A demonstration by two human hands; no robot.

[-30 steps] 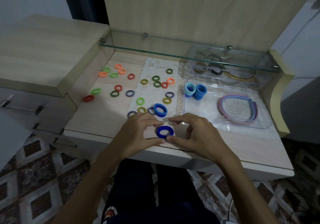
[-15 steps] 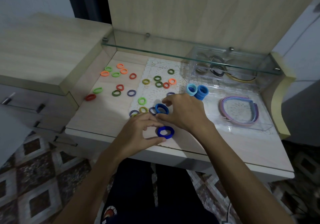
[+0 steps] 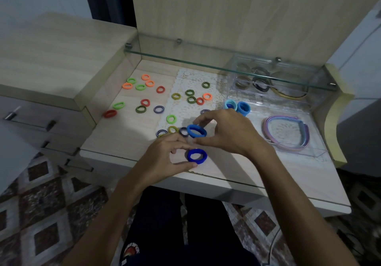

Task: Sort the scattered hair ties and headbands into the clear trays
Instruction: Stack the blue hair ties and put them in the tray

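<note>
My right hand [image 3: 231,134] pinches a medium-blue hair tie [image 3: 196,130] between thumb and fingers, just above the desk. A dark-blue hair tie [image 3: 196,156] lies near the desk's front edge, and my left hand [image 3: 165,158] curls around its left side with thumb and forefinger touching it. Several orange, green, red and striped hair ties [image 3: 145,92] lie scattered on the left and on the lace mat. The near clear tray [image 3: 313,151] holds two blue tie stacks [image 3: 238,106] and pastel headbands [image 3: 286,132].
A second clear tray [image 3: 288,88] at the back, under the glass shelf [image 3: 226,65], holds dark ties and a yellow headband. A raised wooden cabinet top [image 3: 51,59] stands left, with drawers below. The desk's curved right side panel [image 3: 334,121] borders the trays.
My right hand left the dark-blue tie, reached forward to the medium-blue tie on the mat and lifted it slightly. My left hand stayed beside the dark-blue tie.
</note>
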